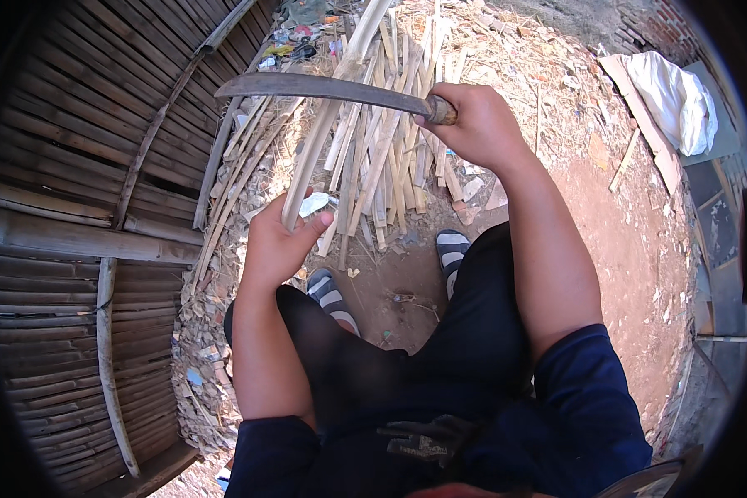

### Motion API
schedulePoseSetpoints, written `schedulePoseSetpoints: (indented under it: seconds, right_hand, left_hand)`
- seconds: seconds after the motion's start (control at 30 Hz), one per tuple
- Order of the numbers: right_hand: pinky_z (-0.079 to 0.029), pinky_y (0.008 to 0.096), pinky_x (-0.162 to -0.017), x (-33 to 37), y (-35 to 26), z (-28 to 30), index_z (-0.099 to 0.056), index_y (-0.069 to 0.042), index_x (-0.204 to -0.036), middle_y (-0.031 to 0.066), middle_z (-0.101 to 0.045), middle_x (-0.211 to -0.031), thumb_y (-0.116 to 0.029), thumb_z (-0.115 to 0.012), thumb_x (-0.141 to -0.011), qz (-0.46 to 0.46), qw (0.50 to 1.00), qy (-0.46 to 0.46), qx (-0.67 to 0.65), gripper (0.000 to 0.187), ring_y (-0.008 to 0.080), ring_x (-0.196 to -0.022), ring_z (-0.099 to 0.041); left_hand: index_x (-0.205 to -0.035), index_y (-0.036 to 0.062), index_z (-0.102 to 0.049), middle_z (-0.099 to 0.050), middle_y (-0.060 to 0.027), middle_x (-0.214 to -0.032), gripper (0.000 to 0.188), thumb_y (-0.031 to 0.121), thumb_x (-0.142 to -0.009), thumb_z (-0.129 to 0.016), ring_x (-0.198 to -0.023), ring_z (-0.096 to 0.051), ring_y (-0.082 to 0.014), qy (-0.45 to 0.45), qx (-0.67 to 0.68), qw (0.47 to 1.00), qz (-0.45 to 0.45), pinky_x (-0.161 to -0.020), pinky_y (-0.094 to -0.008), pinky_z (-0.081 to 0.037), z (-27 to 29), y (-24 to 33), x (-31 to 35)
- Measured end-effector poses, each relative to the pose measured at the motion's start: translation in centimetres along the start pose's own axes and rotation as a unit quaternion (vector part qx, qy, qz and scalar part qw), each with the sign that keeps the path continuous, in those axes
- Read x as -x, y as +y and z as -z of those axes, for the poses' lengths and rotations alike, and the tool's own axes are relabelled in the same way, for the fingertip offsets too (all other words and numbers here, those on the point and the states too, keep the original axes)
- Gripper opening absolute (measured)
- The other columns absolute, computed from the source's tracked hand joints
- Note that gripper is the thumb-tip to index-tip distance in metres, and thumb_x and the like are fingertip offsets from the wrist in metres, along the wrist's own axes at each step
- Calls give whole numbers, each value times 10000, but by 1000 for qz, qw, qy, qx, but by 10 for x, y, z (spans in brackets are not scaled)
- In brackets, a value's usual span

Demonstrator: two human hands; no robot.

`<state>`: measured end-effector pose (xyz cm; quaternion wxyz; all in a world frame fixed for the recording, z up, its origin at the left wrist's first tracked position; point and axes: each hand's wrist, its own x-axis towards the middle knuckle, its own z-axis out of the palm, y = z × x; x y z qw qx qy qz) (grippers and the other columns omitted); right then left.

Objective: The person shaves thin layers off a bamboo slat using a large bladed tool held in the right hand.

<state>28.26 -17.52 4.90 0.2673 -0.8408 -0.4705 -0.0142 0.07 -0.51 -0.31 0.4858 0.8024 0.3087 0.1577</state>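
Observation:
In my right hand point(477, 124) is the wooden handle of a machete point(324, 86), whose long curved blade points to the left. My left hand point(284, 242) is closed round the near end of a split bamboo strip point(315, 149). The strip slants up and away to the right, past the top edge. The blade crosses over the strip; whether the two touch, I cannot tell. Beneath and beyond them lies a loose pile of pale bamboo strips point(390, 166) on the ground.
A bamboo slat wall point(75, 166) runs along the left, with long thin strips point(232, 174) beside it. My sandalled feet point(451, 253) stand near the pile. Dirt ground point(606, 274) strewn with chips stretches right, toward a white sack point(672, 95) and a board point(643, 124).

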Motion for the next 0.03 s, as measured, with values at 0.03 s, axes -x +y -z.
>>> schedulePoseSetpoints:
  seconds: [0.03]
  right_hand:
    - [-575,481,-765,-2,6,0,-775,-144,-1049,150,-755,-880,-376,-837,-854,-8,1000,10,-12,309,368,-860,-734]
  left_hand:
    - [-1350,19,-665,-557,38,-659,569,291,-900,-881,-606,-534,-56,0,-13,1000,-4,-569,-254,-434,-1,-1,-2]
